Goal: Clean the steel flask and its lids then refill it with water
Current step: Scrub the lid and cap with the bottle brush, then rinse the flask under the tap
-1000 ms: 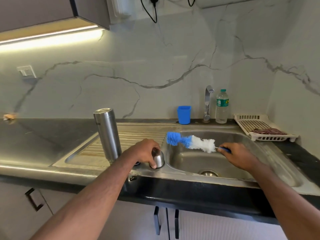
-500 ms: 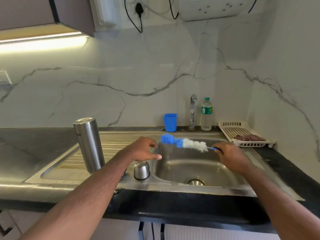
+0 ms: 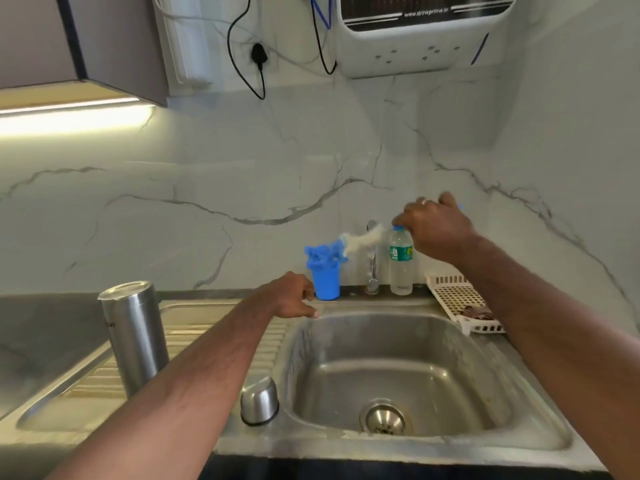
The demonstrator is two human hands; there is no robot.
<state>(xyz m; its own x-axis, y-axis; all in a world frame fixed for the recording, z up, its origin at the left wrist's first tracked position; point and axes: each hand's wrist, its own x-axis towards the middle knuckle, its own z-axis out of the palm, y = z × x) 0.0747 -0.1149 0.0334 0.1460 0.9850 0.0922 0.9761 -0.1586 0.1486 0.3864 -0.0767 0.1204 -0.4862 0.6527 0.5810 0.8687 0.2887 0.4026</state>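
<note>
Nearest of all, at the front left corner of the sink basin (image 3: 408, 344), a domed steel lid (image 3: 259, 400) sitting rim-down on the steel surround, touched by neither hand; left of that basin, upright on the ribbed drainboard (image 3: 194, 341), the steel flask (image 3: 133, 336), partly crossed low down by the left forearm; in the basin floor, toward the front, a round drain strainer (image 3: 383, 418).

Farther back, over the basin's rear left corner, the left hand (image 3: 290, 296), holding nothing, fingers loosely curled with the thumb pointing toward the basin.

Behind the basin's rear rim, a blue cup (image 3: 326, 281) standing on the dark ledge; just right of the cup, a steel tap (image 3: 372, 261); right of the tap, a clear plastic water bottle (image 3: 401, 263) with a green label; at the basin's rear right corner, a white perforated tray (image 3: 457, 299) with something dark lying in it, partly hidden by the right forearm.

Above the bottle and well above the basin, the right hand (image 3: 434, 228), fingers curled tight round the handle end of a bottle brush (image 3: 360, 241); white bristles blurred, running left and down from the hand, blue tip reaching into the mouth of the cup.

Farthest, on the marble wall high above the basin, a white appliance (image 3: 422, 39) and a black plug with cables (image 3: 258, 54).
</note>
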